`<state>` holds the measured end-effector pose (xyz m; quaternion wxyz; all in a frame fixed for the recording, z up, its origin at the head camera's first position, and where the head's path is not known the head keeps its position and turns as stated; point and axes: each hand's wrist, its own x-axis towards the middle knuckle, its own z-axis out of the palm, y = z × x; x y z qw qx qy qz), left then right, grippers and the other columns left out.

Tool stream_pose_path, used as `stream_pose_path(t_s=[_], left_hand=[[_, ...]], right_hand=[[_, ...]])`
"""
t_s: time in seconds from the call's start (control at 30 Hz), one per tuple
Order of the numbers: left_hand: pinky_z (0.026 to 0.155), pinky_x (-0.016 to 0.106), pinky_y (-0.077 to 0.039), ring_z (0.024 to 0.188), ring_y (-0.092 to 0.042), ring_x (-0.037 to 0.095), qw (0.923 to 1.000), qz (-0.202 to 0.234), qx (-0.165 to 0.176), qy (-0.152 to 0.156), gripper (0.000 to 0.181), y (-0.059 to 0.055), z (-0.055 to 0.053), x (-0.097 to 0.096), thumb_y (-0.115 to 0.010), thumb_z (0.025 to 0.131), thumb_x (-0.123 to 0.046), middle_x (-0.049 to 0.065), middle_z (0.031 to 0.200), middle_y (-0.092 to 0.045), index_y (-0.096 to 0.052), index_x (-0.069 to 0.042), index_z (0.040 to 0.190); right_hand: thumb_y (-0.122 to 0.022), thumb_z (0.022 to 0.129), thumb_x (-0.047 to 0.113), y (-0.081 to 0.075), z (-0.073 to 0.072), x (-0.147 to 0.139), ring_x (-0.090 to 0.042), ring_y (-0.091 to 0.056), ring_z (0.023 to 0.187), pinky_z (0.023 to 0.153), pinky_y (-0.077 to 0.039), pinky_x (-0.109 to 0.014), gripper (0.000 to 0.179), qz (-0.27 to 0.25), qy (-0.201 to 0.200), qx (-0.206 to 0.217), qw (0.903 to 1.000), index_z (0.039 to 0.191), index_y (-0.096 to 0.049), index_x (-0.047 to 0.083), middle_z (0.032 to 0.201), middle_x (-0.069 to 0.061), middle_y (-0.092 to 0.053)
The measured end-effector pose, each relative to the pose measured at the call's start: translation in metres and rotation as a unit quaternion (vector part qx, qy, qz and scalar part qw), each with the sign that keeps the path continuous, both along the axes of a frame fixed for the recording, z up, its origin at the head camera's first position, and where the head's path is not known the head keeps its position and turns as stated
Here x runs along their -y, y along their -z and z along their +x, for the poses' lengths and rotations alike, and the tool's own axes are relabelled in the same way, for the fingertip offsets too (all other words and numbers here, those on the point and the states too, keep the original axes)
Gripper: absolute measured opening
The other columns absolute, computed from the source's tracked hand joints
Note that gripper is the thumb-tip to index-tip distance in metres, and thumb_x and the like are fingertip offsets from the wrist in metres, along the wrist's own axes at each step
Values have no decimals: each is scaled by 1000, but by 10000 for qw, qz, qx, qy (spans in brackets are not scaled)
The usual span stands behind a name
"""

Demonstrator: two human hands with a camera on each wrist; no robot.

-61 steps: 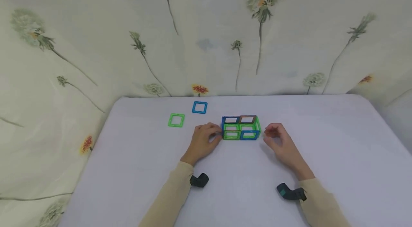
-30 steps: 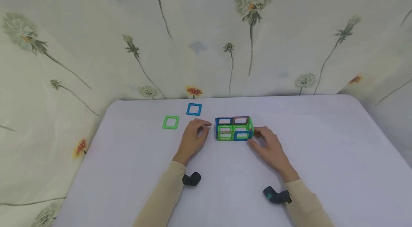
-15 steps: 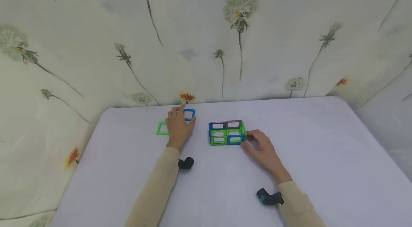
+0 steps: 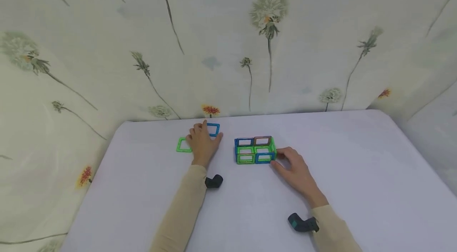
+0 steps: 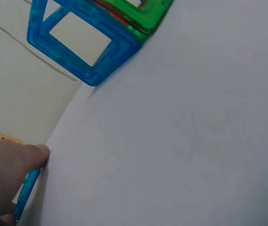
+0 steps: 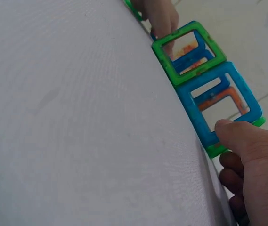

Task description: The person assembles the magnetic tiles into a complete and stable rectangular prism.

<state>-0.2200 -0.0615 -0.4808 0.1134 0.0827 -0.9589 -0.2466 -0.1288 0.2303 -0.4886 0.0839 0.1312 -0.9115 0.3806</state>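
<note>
A low box of see-through magnetic tiles (image 4: 246, 159), green, blue and orange-brown, stands on the table with its top uncovered. My right hand (image 4: 294, 170) holds its right end: in the right wrist view the thumb (image 6: 235, 134) lies on the blue front tile (image 6: 195, 110) and the other fingers curl by the end. Farther left, my left hand (image 4: 203, 143) is over a flat blue square tile (image 4: 217, 129), thumb on one side and fingers on the other. The left wrist view has that thumb (image 5: 37, 155) against the blue tile's edge (image 5: 26, 193); the fingers are mostly hidden.
A green square tile (image 4: 183, 150) lies flat left of my left hand, partly covered by it. The white table (image 4: 250, 208) ends at a curtain with printed dandelions (image 4: 221, 45). Each wrist bears a dark camera mount (image 4: 301, 223).
My left hand has left the box's left end and reached back and left to the loose blue tile. My right hand has closed in on the box's right end. The head view has shifted.
</note>
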Motion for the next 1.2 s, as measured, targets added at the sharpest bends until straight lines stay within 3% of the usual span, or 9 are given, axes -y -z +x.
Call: stream_pose_path(t_s=[0.2, 0.43, 0.63, 0.77, 0.93, 1.2], left_hand=[[94, 50, -25, 112, -43, 31, 9989, 175, -377, -220, 70, 4, -1, 3, -70, 81, -44, 12, 126, -51, -45, -13, 139], [97, 50, -23, 113, -45, 29, 9980, 435, -450, -31, 63, 1, -3, 1, -69, 83, -43, 9, 128, -53, -47, -18, 137], [101, 50, -22, 112, -47, 27, 9957, 511, -769, 53, 56, 1, -1, -2, -70, 82, -39, 6, 126, -55, -53, -20, 132], [99, 45, -30, 111, -47, 25, 9904, 708, -1172, 213, 50, 2, 2, -3, -70, 82, -36, 5, 124, -55, -57, -20, 128], [95, 38, -42, 114, -47, 22, 9773, 1174, -1672, 558, 38, 2, 3, -5, -70, 82, -31, 3, 124, -54, -62, -16, 117], [100, 36, -43, 121, -50, 19, 9678, 1393, -1854, 977, 27, 2, 5, -9, -69, 84, -26, 3, 130, -53, -63, -15, 108]], right_hand=[[-67, 88, 30, -1, 2, -1, -12, -53, 104, 91, -42, -35, 35, 61, -98, -40, 9999, 119, -57, 18, 110, 6, -60], [-65, 89, 28, -5, 0, -2, -10, -51, 105, 93, -41, -36, 33, 37, -32, 82, 10000, 120, -57, 19, 111, 6, -59], [-65, 89, 30, -3, 0, -2, -9, -52, 106, 93, -41, -30, 33, -52, -71, 162, 9998, 120, -57, 20, 111, 8, -59], [-64, 90, 31, -2, 1, -1, -9, -52, 107, 93, -41, -28, 33, -71, -82, 172, 9998, 120, -57, 21, 112, 8, -59], [-64, 90, 30, -2, 1, -1, -9, -52, 107, 94, -40, -28, 33, -101, -94, 168, 9998, 120, -57, 21, 112, 8, -59], [-62, 91, 32, -3, 1, -1, -10, -52, 107, 95, -40, -33, 32, -90, -69, 226, 9997, 120, -57, 19, 112, 7, -59]])
